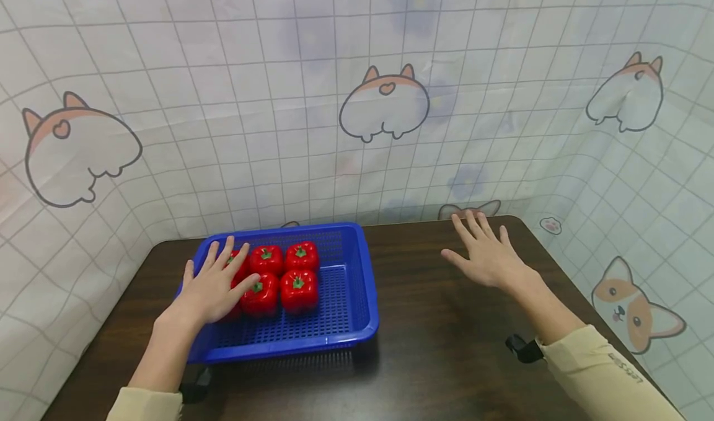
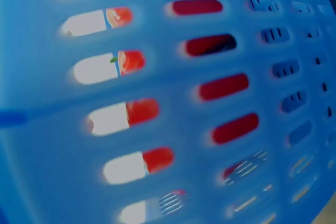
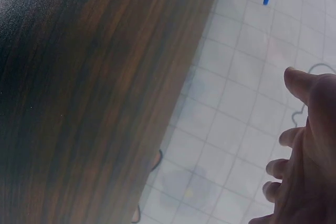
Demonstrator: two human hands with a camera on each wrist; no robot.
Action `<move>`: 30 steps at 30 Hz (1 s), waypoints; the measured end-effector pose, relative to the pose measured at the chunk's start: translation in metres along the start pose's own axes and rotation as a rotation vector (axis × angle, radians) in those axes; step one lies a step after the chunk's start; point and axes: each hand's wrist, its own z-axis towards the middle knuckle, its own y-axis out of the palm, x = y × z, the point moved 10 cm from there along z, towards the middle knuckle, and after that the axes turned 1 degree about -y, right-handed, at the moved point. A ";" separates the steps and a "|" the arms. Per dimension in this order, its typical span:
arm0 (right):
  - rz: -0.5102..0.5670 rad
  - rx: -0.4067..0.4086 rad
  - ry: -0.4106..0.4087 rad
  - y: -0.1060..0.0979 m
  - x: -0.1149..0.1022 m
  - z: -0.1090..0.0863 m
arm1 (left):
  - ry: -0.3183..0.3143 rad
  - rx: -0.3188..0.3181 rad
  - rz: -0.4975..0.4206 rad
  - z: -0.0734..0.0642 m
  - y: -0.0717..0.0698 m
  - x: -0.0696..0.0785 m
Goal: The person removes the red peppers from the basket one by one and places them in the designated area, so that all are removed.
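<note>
A blue plastic basket with slotted walls stands on the left of the table, holding several shiny red bell peppers with green stems. Spread over its left side, my left hand has straight fingers and hides part of the peppers behind it. The left wrist view is filled by the basket's slotted wall, red showing through the holes. Off to the right, my right hand is held over the table's far right part, fingers spread and holding nothing. The right wrist view shows that hand at its right edge.
The dark wood-grain table reaches back to a white grid-patterned cloth with cartoon corgis, which also hangs along both sides. A black strap sits by the right wrist. Light yellow sleeves cover the forearms.
</note>
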 end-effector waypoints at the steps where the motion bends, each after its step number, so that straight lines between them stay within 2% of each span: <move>1: -0.002 0.002 -0.005 -0.001 -0.001 0.000 | 0.002 0.000 0.001 0.000 0.000 0.000; 6: -0.001 0.020 -0.056 -0.008 -0.017 0.004 | 0.020 0.004 0.004 -0.001 -0.006 0.004; 18: 0.084 0.006 -0.222 -0.010 -0.078 0.020 | 0.048 0.030 0.017 -0.007 -0.016 0.008; 23: 0.142 0.031 -0.279 -0.017 -0.104 0.027 | 0.063 0.075 -0.014 -0.015 -0.023 0.003; 30: 0.108 0.074 -0.388 -0.021 -0.145 0.033 | 0.090 0.152 -0.046 -0.034 -0.023 -0.011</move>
